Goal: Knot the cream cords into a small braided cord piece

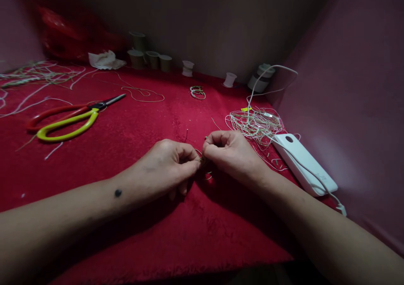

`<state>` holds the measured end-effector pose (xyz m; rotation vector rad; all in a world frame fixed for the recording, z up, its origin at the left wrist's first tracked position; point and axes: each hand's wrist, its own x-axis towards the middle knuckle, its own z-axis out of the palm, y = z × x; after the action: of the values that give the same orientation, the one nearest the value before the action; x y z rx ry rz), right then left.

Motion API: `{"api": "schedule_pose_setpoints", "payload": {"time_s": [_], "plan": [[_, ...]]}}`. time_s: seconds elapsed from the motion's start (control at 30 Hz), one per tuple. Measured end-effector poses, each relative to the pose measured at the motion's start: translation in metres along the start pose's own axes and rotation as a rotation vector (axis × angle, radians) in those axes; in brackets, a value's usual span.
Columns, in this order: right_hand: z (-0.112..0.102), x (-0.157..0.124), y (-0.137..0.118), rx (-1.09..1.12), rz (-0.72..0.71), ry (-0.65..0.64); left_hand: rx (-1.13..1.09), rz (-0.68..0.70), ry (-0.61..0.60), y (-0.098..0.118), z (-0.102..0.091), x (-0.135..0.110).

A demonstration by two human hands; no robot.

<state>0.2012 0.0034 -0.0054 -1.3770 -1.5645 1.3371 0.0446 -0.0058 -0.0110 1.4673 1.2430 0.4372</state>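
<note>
Thumb and forefinger of my left hand (172, 167) are pinched on a thin cord (208, 176), and a loop of it shows below the fingertips. My right hand (232, 152) meets the left one, its fingers also closed on the cord. A small knot or bead (206, 138) sticks up by the right forefinger. Most of the cord between the hands is hidden by the fingers. Beyond them, a braided cord bracelet (198, 92) lies on the red cloth (151, 125).
Scissors with red and yellow handles (67, 125) lie at left, near loose cords (38, 76). Right of my hands are a cord tangle (255, 125) and a white power bank (304, 165) with a cable. Several thread spools (136, 59) stand along the back wall.
</note>
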Motion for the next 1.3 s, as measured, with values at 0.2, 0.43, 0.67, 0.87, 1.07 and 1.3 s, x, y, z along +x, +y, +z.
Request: {"api": "schedule_pose_setpoints", "payload": {"time_s": [0.2,0.43,0.67,0.87,1.07,1.3], "plan": [[-0.001,0.002,0.002,0.123,-0.043,0.088,-0.036,-0.025,-0.033,0.000,-0.001,0.002],[-0.002,0.004,0.005,0.208,-0.072,0.088,-0.031,-0.034,-0.067,0.001,-0.004,0.001],[-0.006,0.001,0.000,0.083,-0.085,0.011,-0.120,-0.045,-0.078,-0.001,-0.008,0.005],[-0.017,-0.002,-0.004,-0.114,-0.119,0.089,-0.204,-0.040,-0.074,-0.003,-0.011,0.005],[-0.015,0.003,0.003,-0.439,-0.280,0.056,-0.210,-0.033,-0.071,-0.004,-0.009,0.006],[-0.025,-0.013,-0.012,-0.624,-0.421,-0.280,-0.201,-0.026,-0.052,-0.004,-0.010,0.006]]}}
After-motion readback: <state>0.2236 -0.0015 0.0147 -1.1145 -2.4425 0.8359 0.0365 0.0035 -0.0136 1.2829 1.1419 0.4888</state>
